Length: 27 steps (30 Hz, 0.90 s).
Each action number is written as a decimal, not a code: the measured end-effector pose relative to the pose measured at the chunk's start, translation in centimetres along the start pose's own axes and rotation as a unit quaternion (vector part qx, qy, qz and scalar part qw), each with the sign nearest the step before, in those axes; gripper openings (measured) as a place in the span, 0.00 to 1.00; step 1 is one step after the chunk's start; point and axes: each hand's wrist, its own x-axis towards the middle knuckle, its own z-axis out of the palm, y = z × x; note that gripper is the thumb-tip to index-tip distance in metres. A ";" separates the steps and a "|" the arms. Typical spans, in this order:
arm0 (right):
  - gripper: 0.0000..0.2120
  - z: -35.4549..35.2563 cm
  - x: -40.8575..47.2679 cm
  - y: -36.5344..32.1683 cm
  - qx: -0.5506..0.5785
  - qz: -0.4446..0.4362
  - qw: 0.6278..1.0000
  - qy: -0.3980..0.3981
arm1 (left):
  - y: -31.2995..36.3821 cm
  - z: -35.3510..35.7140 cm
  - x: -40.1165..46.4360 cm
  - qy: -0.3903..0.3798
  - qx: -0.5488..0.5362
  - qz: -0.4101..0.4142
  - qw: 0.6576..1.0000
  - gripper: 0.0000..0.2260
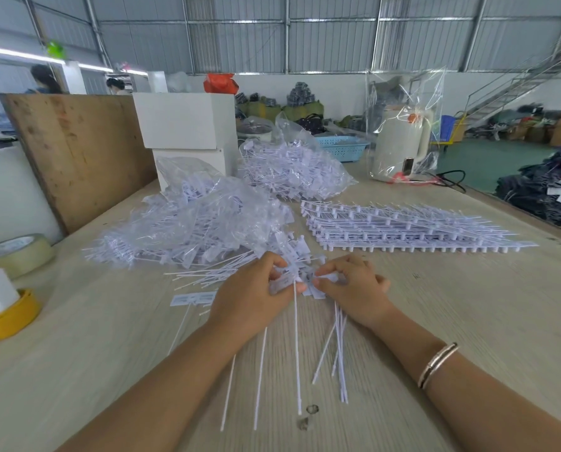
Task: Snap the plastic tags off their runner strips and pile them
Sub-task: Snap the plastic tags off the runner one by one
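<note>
Both hands meet at the table's middle over a runner strip of white plastic tags [297, 259]. My left hand [256, 295] pinches a tag head whose long thin tail [297, 347] hangs toward me. My right hand [354, 288] pinches the strip's tags just to the right. Several loose tags [339, 347] lie under my right wrist, and more tails [204, 275] fan out to the left. One flat tag [192, 299] lies alone on the table. A neat stack of whole runner strips [403, 230] lies at the right.
Two clear bags full of tags [201, 223] [292, 168] lie behind my hands. Tape rolls [18, 252] [8, 316] sit at the left edge, white boxes [184, 122] and a wooden board [77, 151] behind. A bagged kettle [400, 141] stands at back right.
</note>
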 end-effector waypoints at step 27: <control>0.13 -0.3 -0.9 -1.3 0.198 -0.056 0.979 0.000 | 1.1 0.1 -0.5 -0.013 0.112 0.126 0.986 0.12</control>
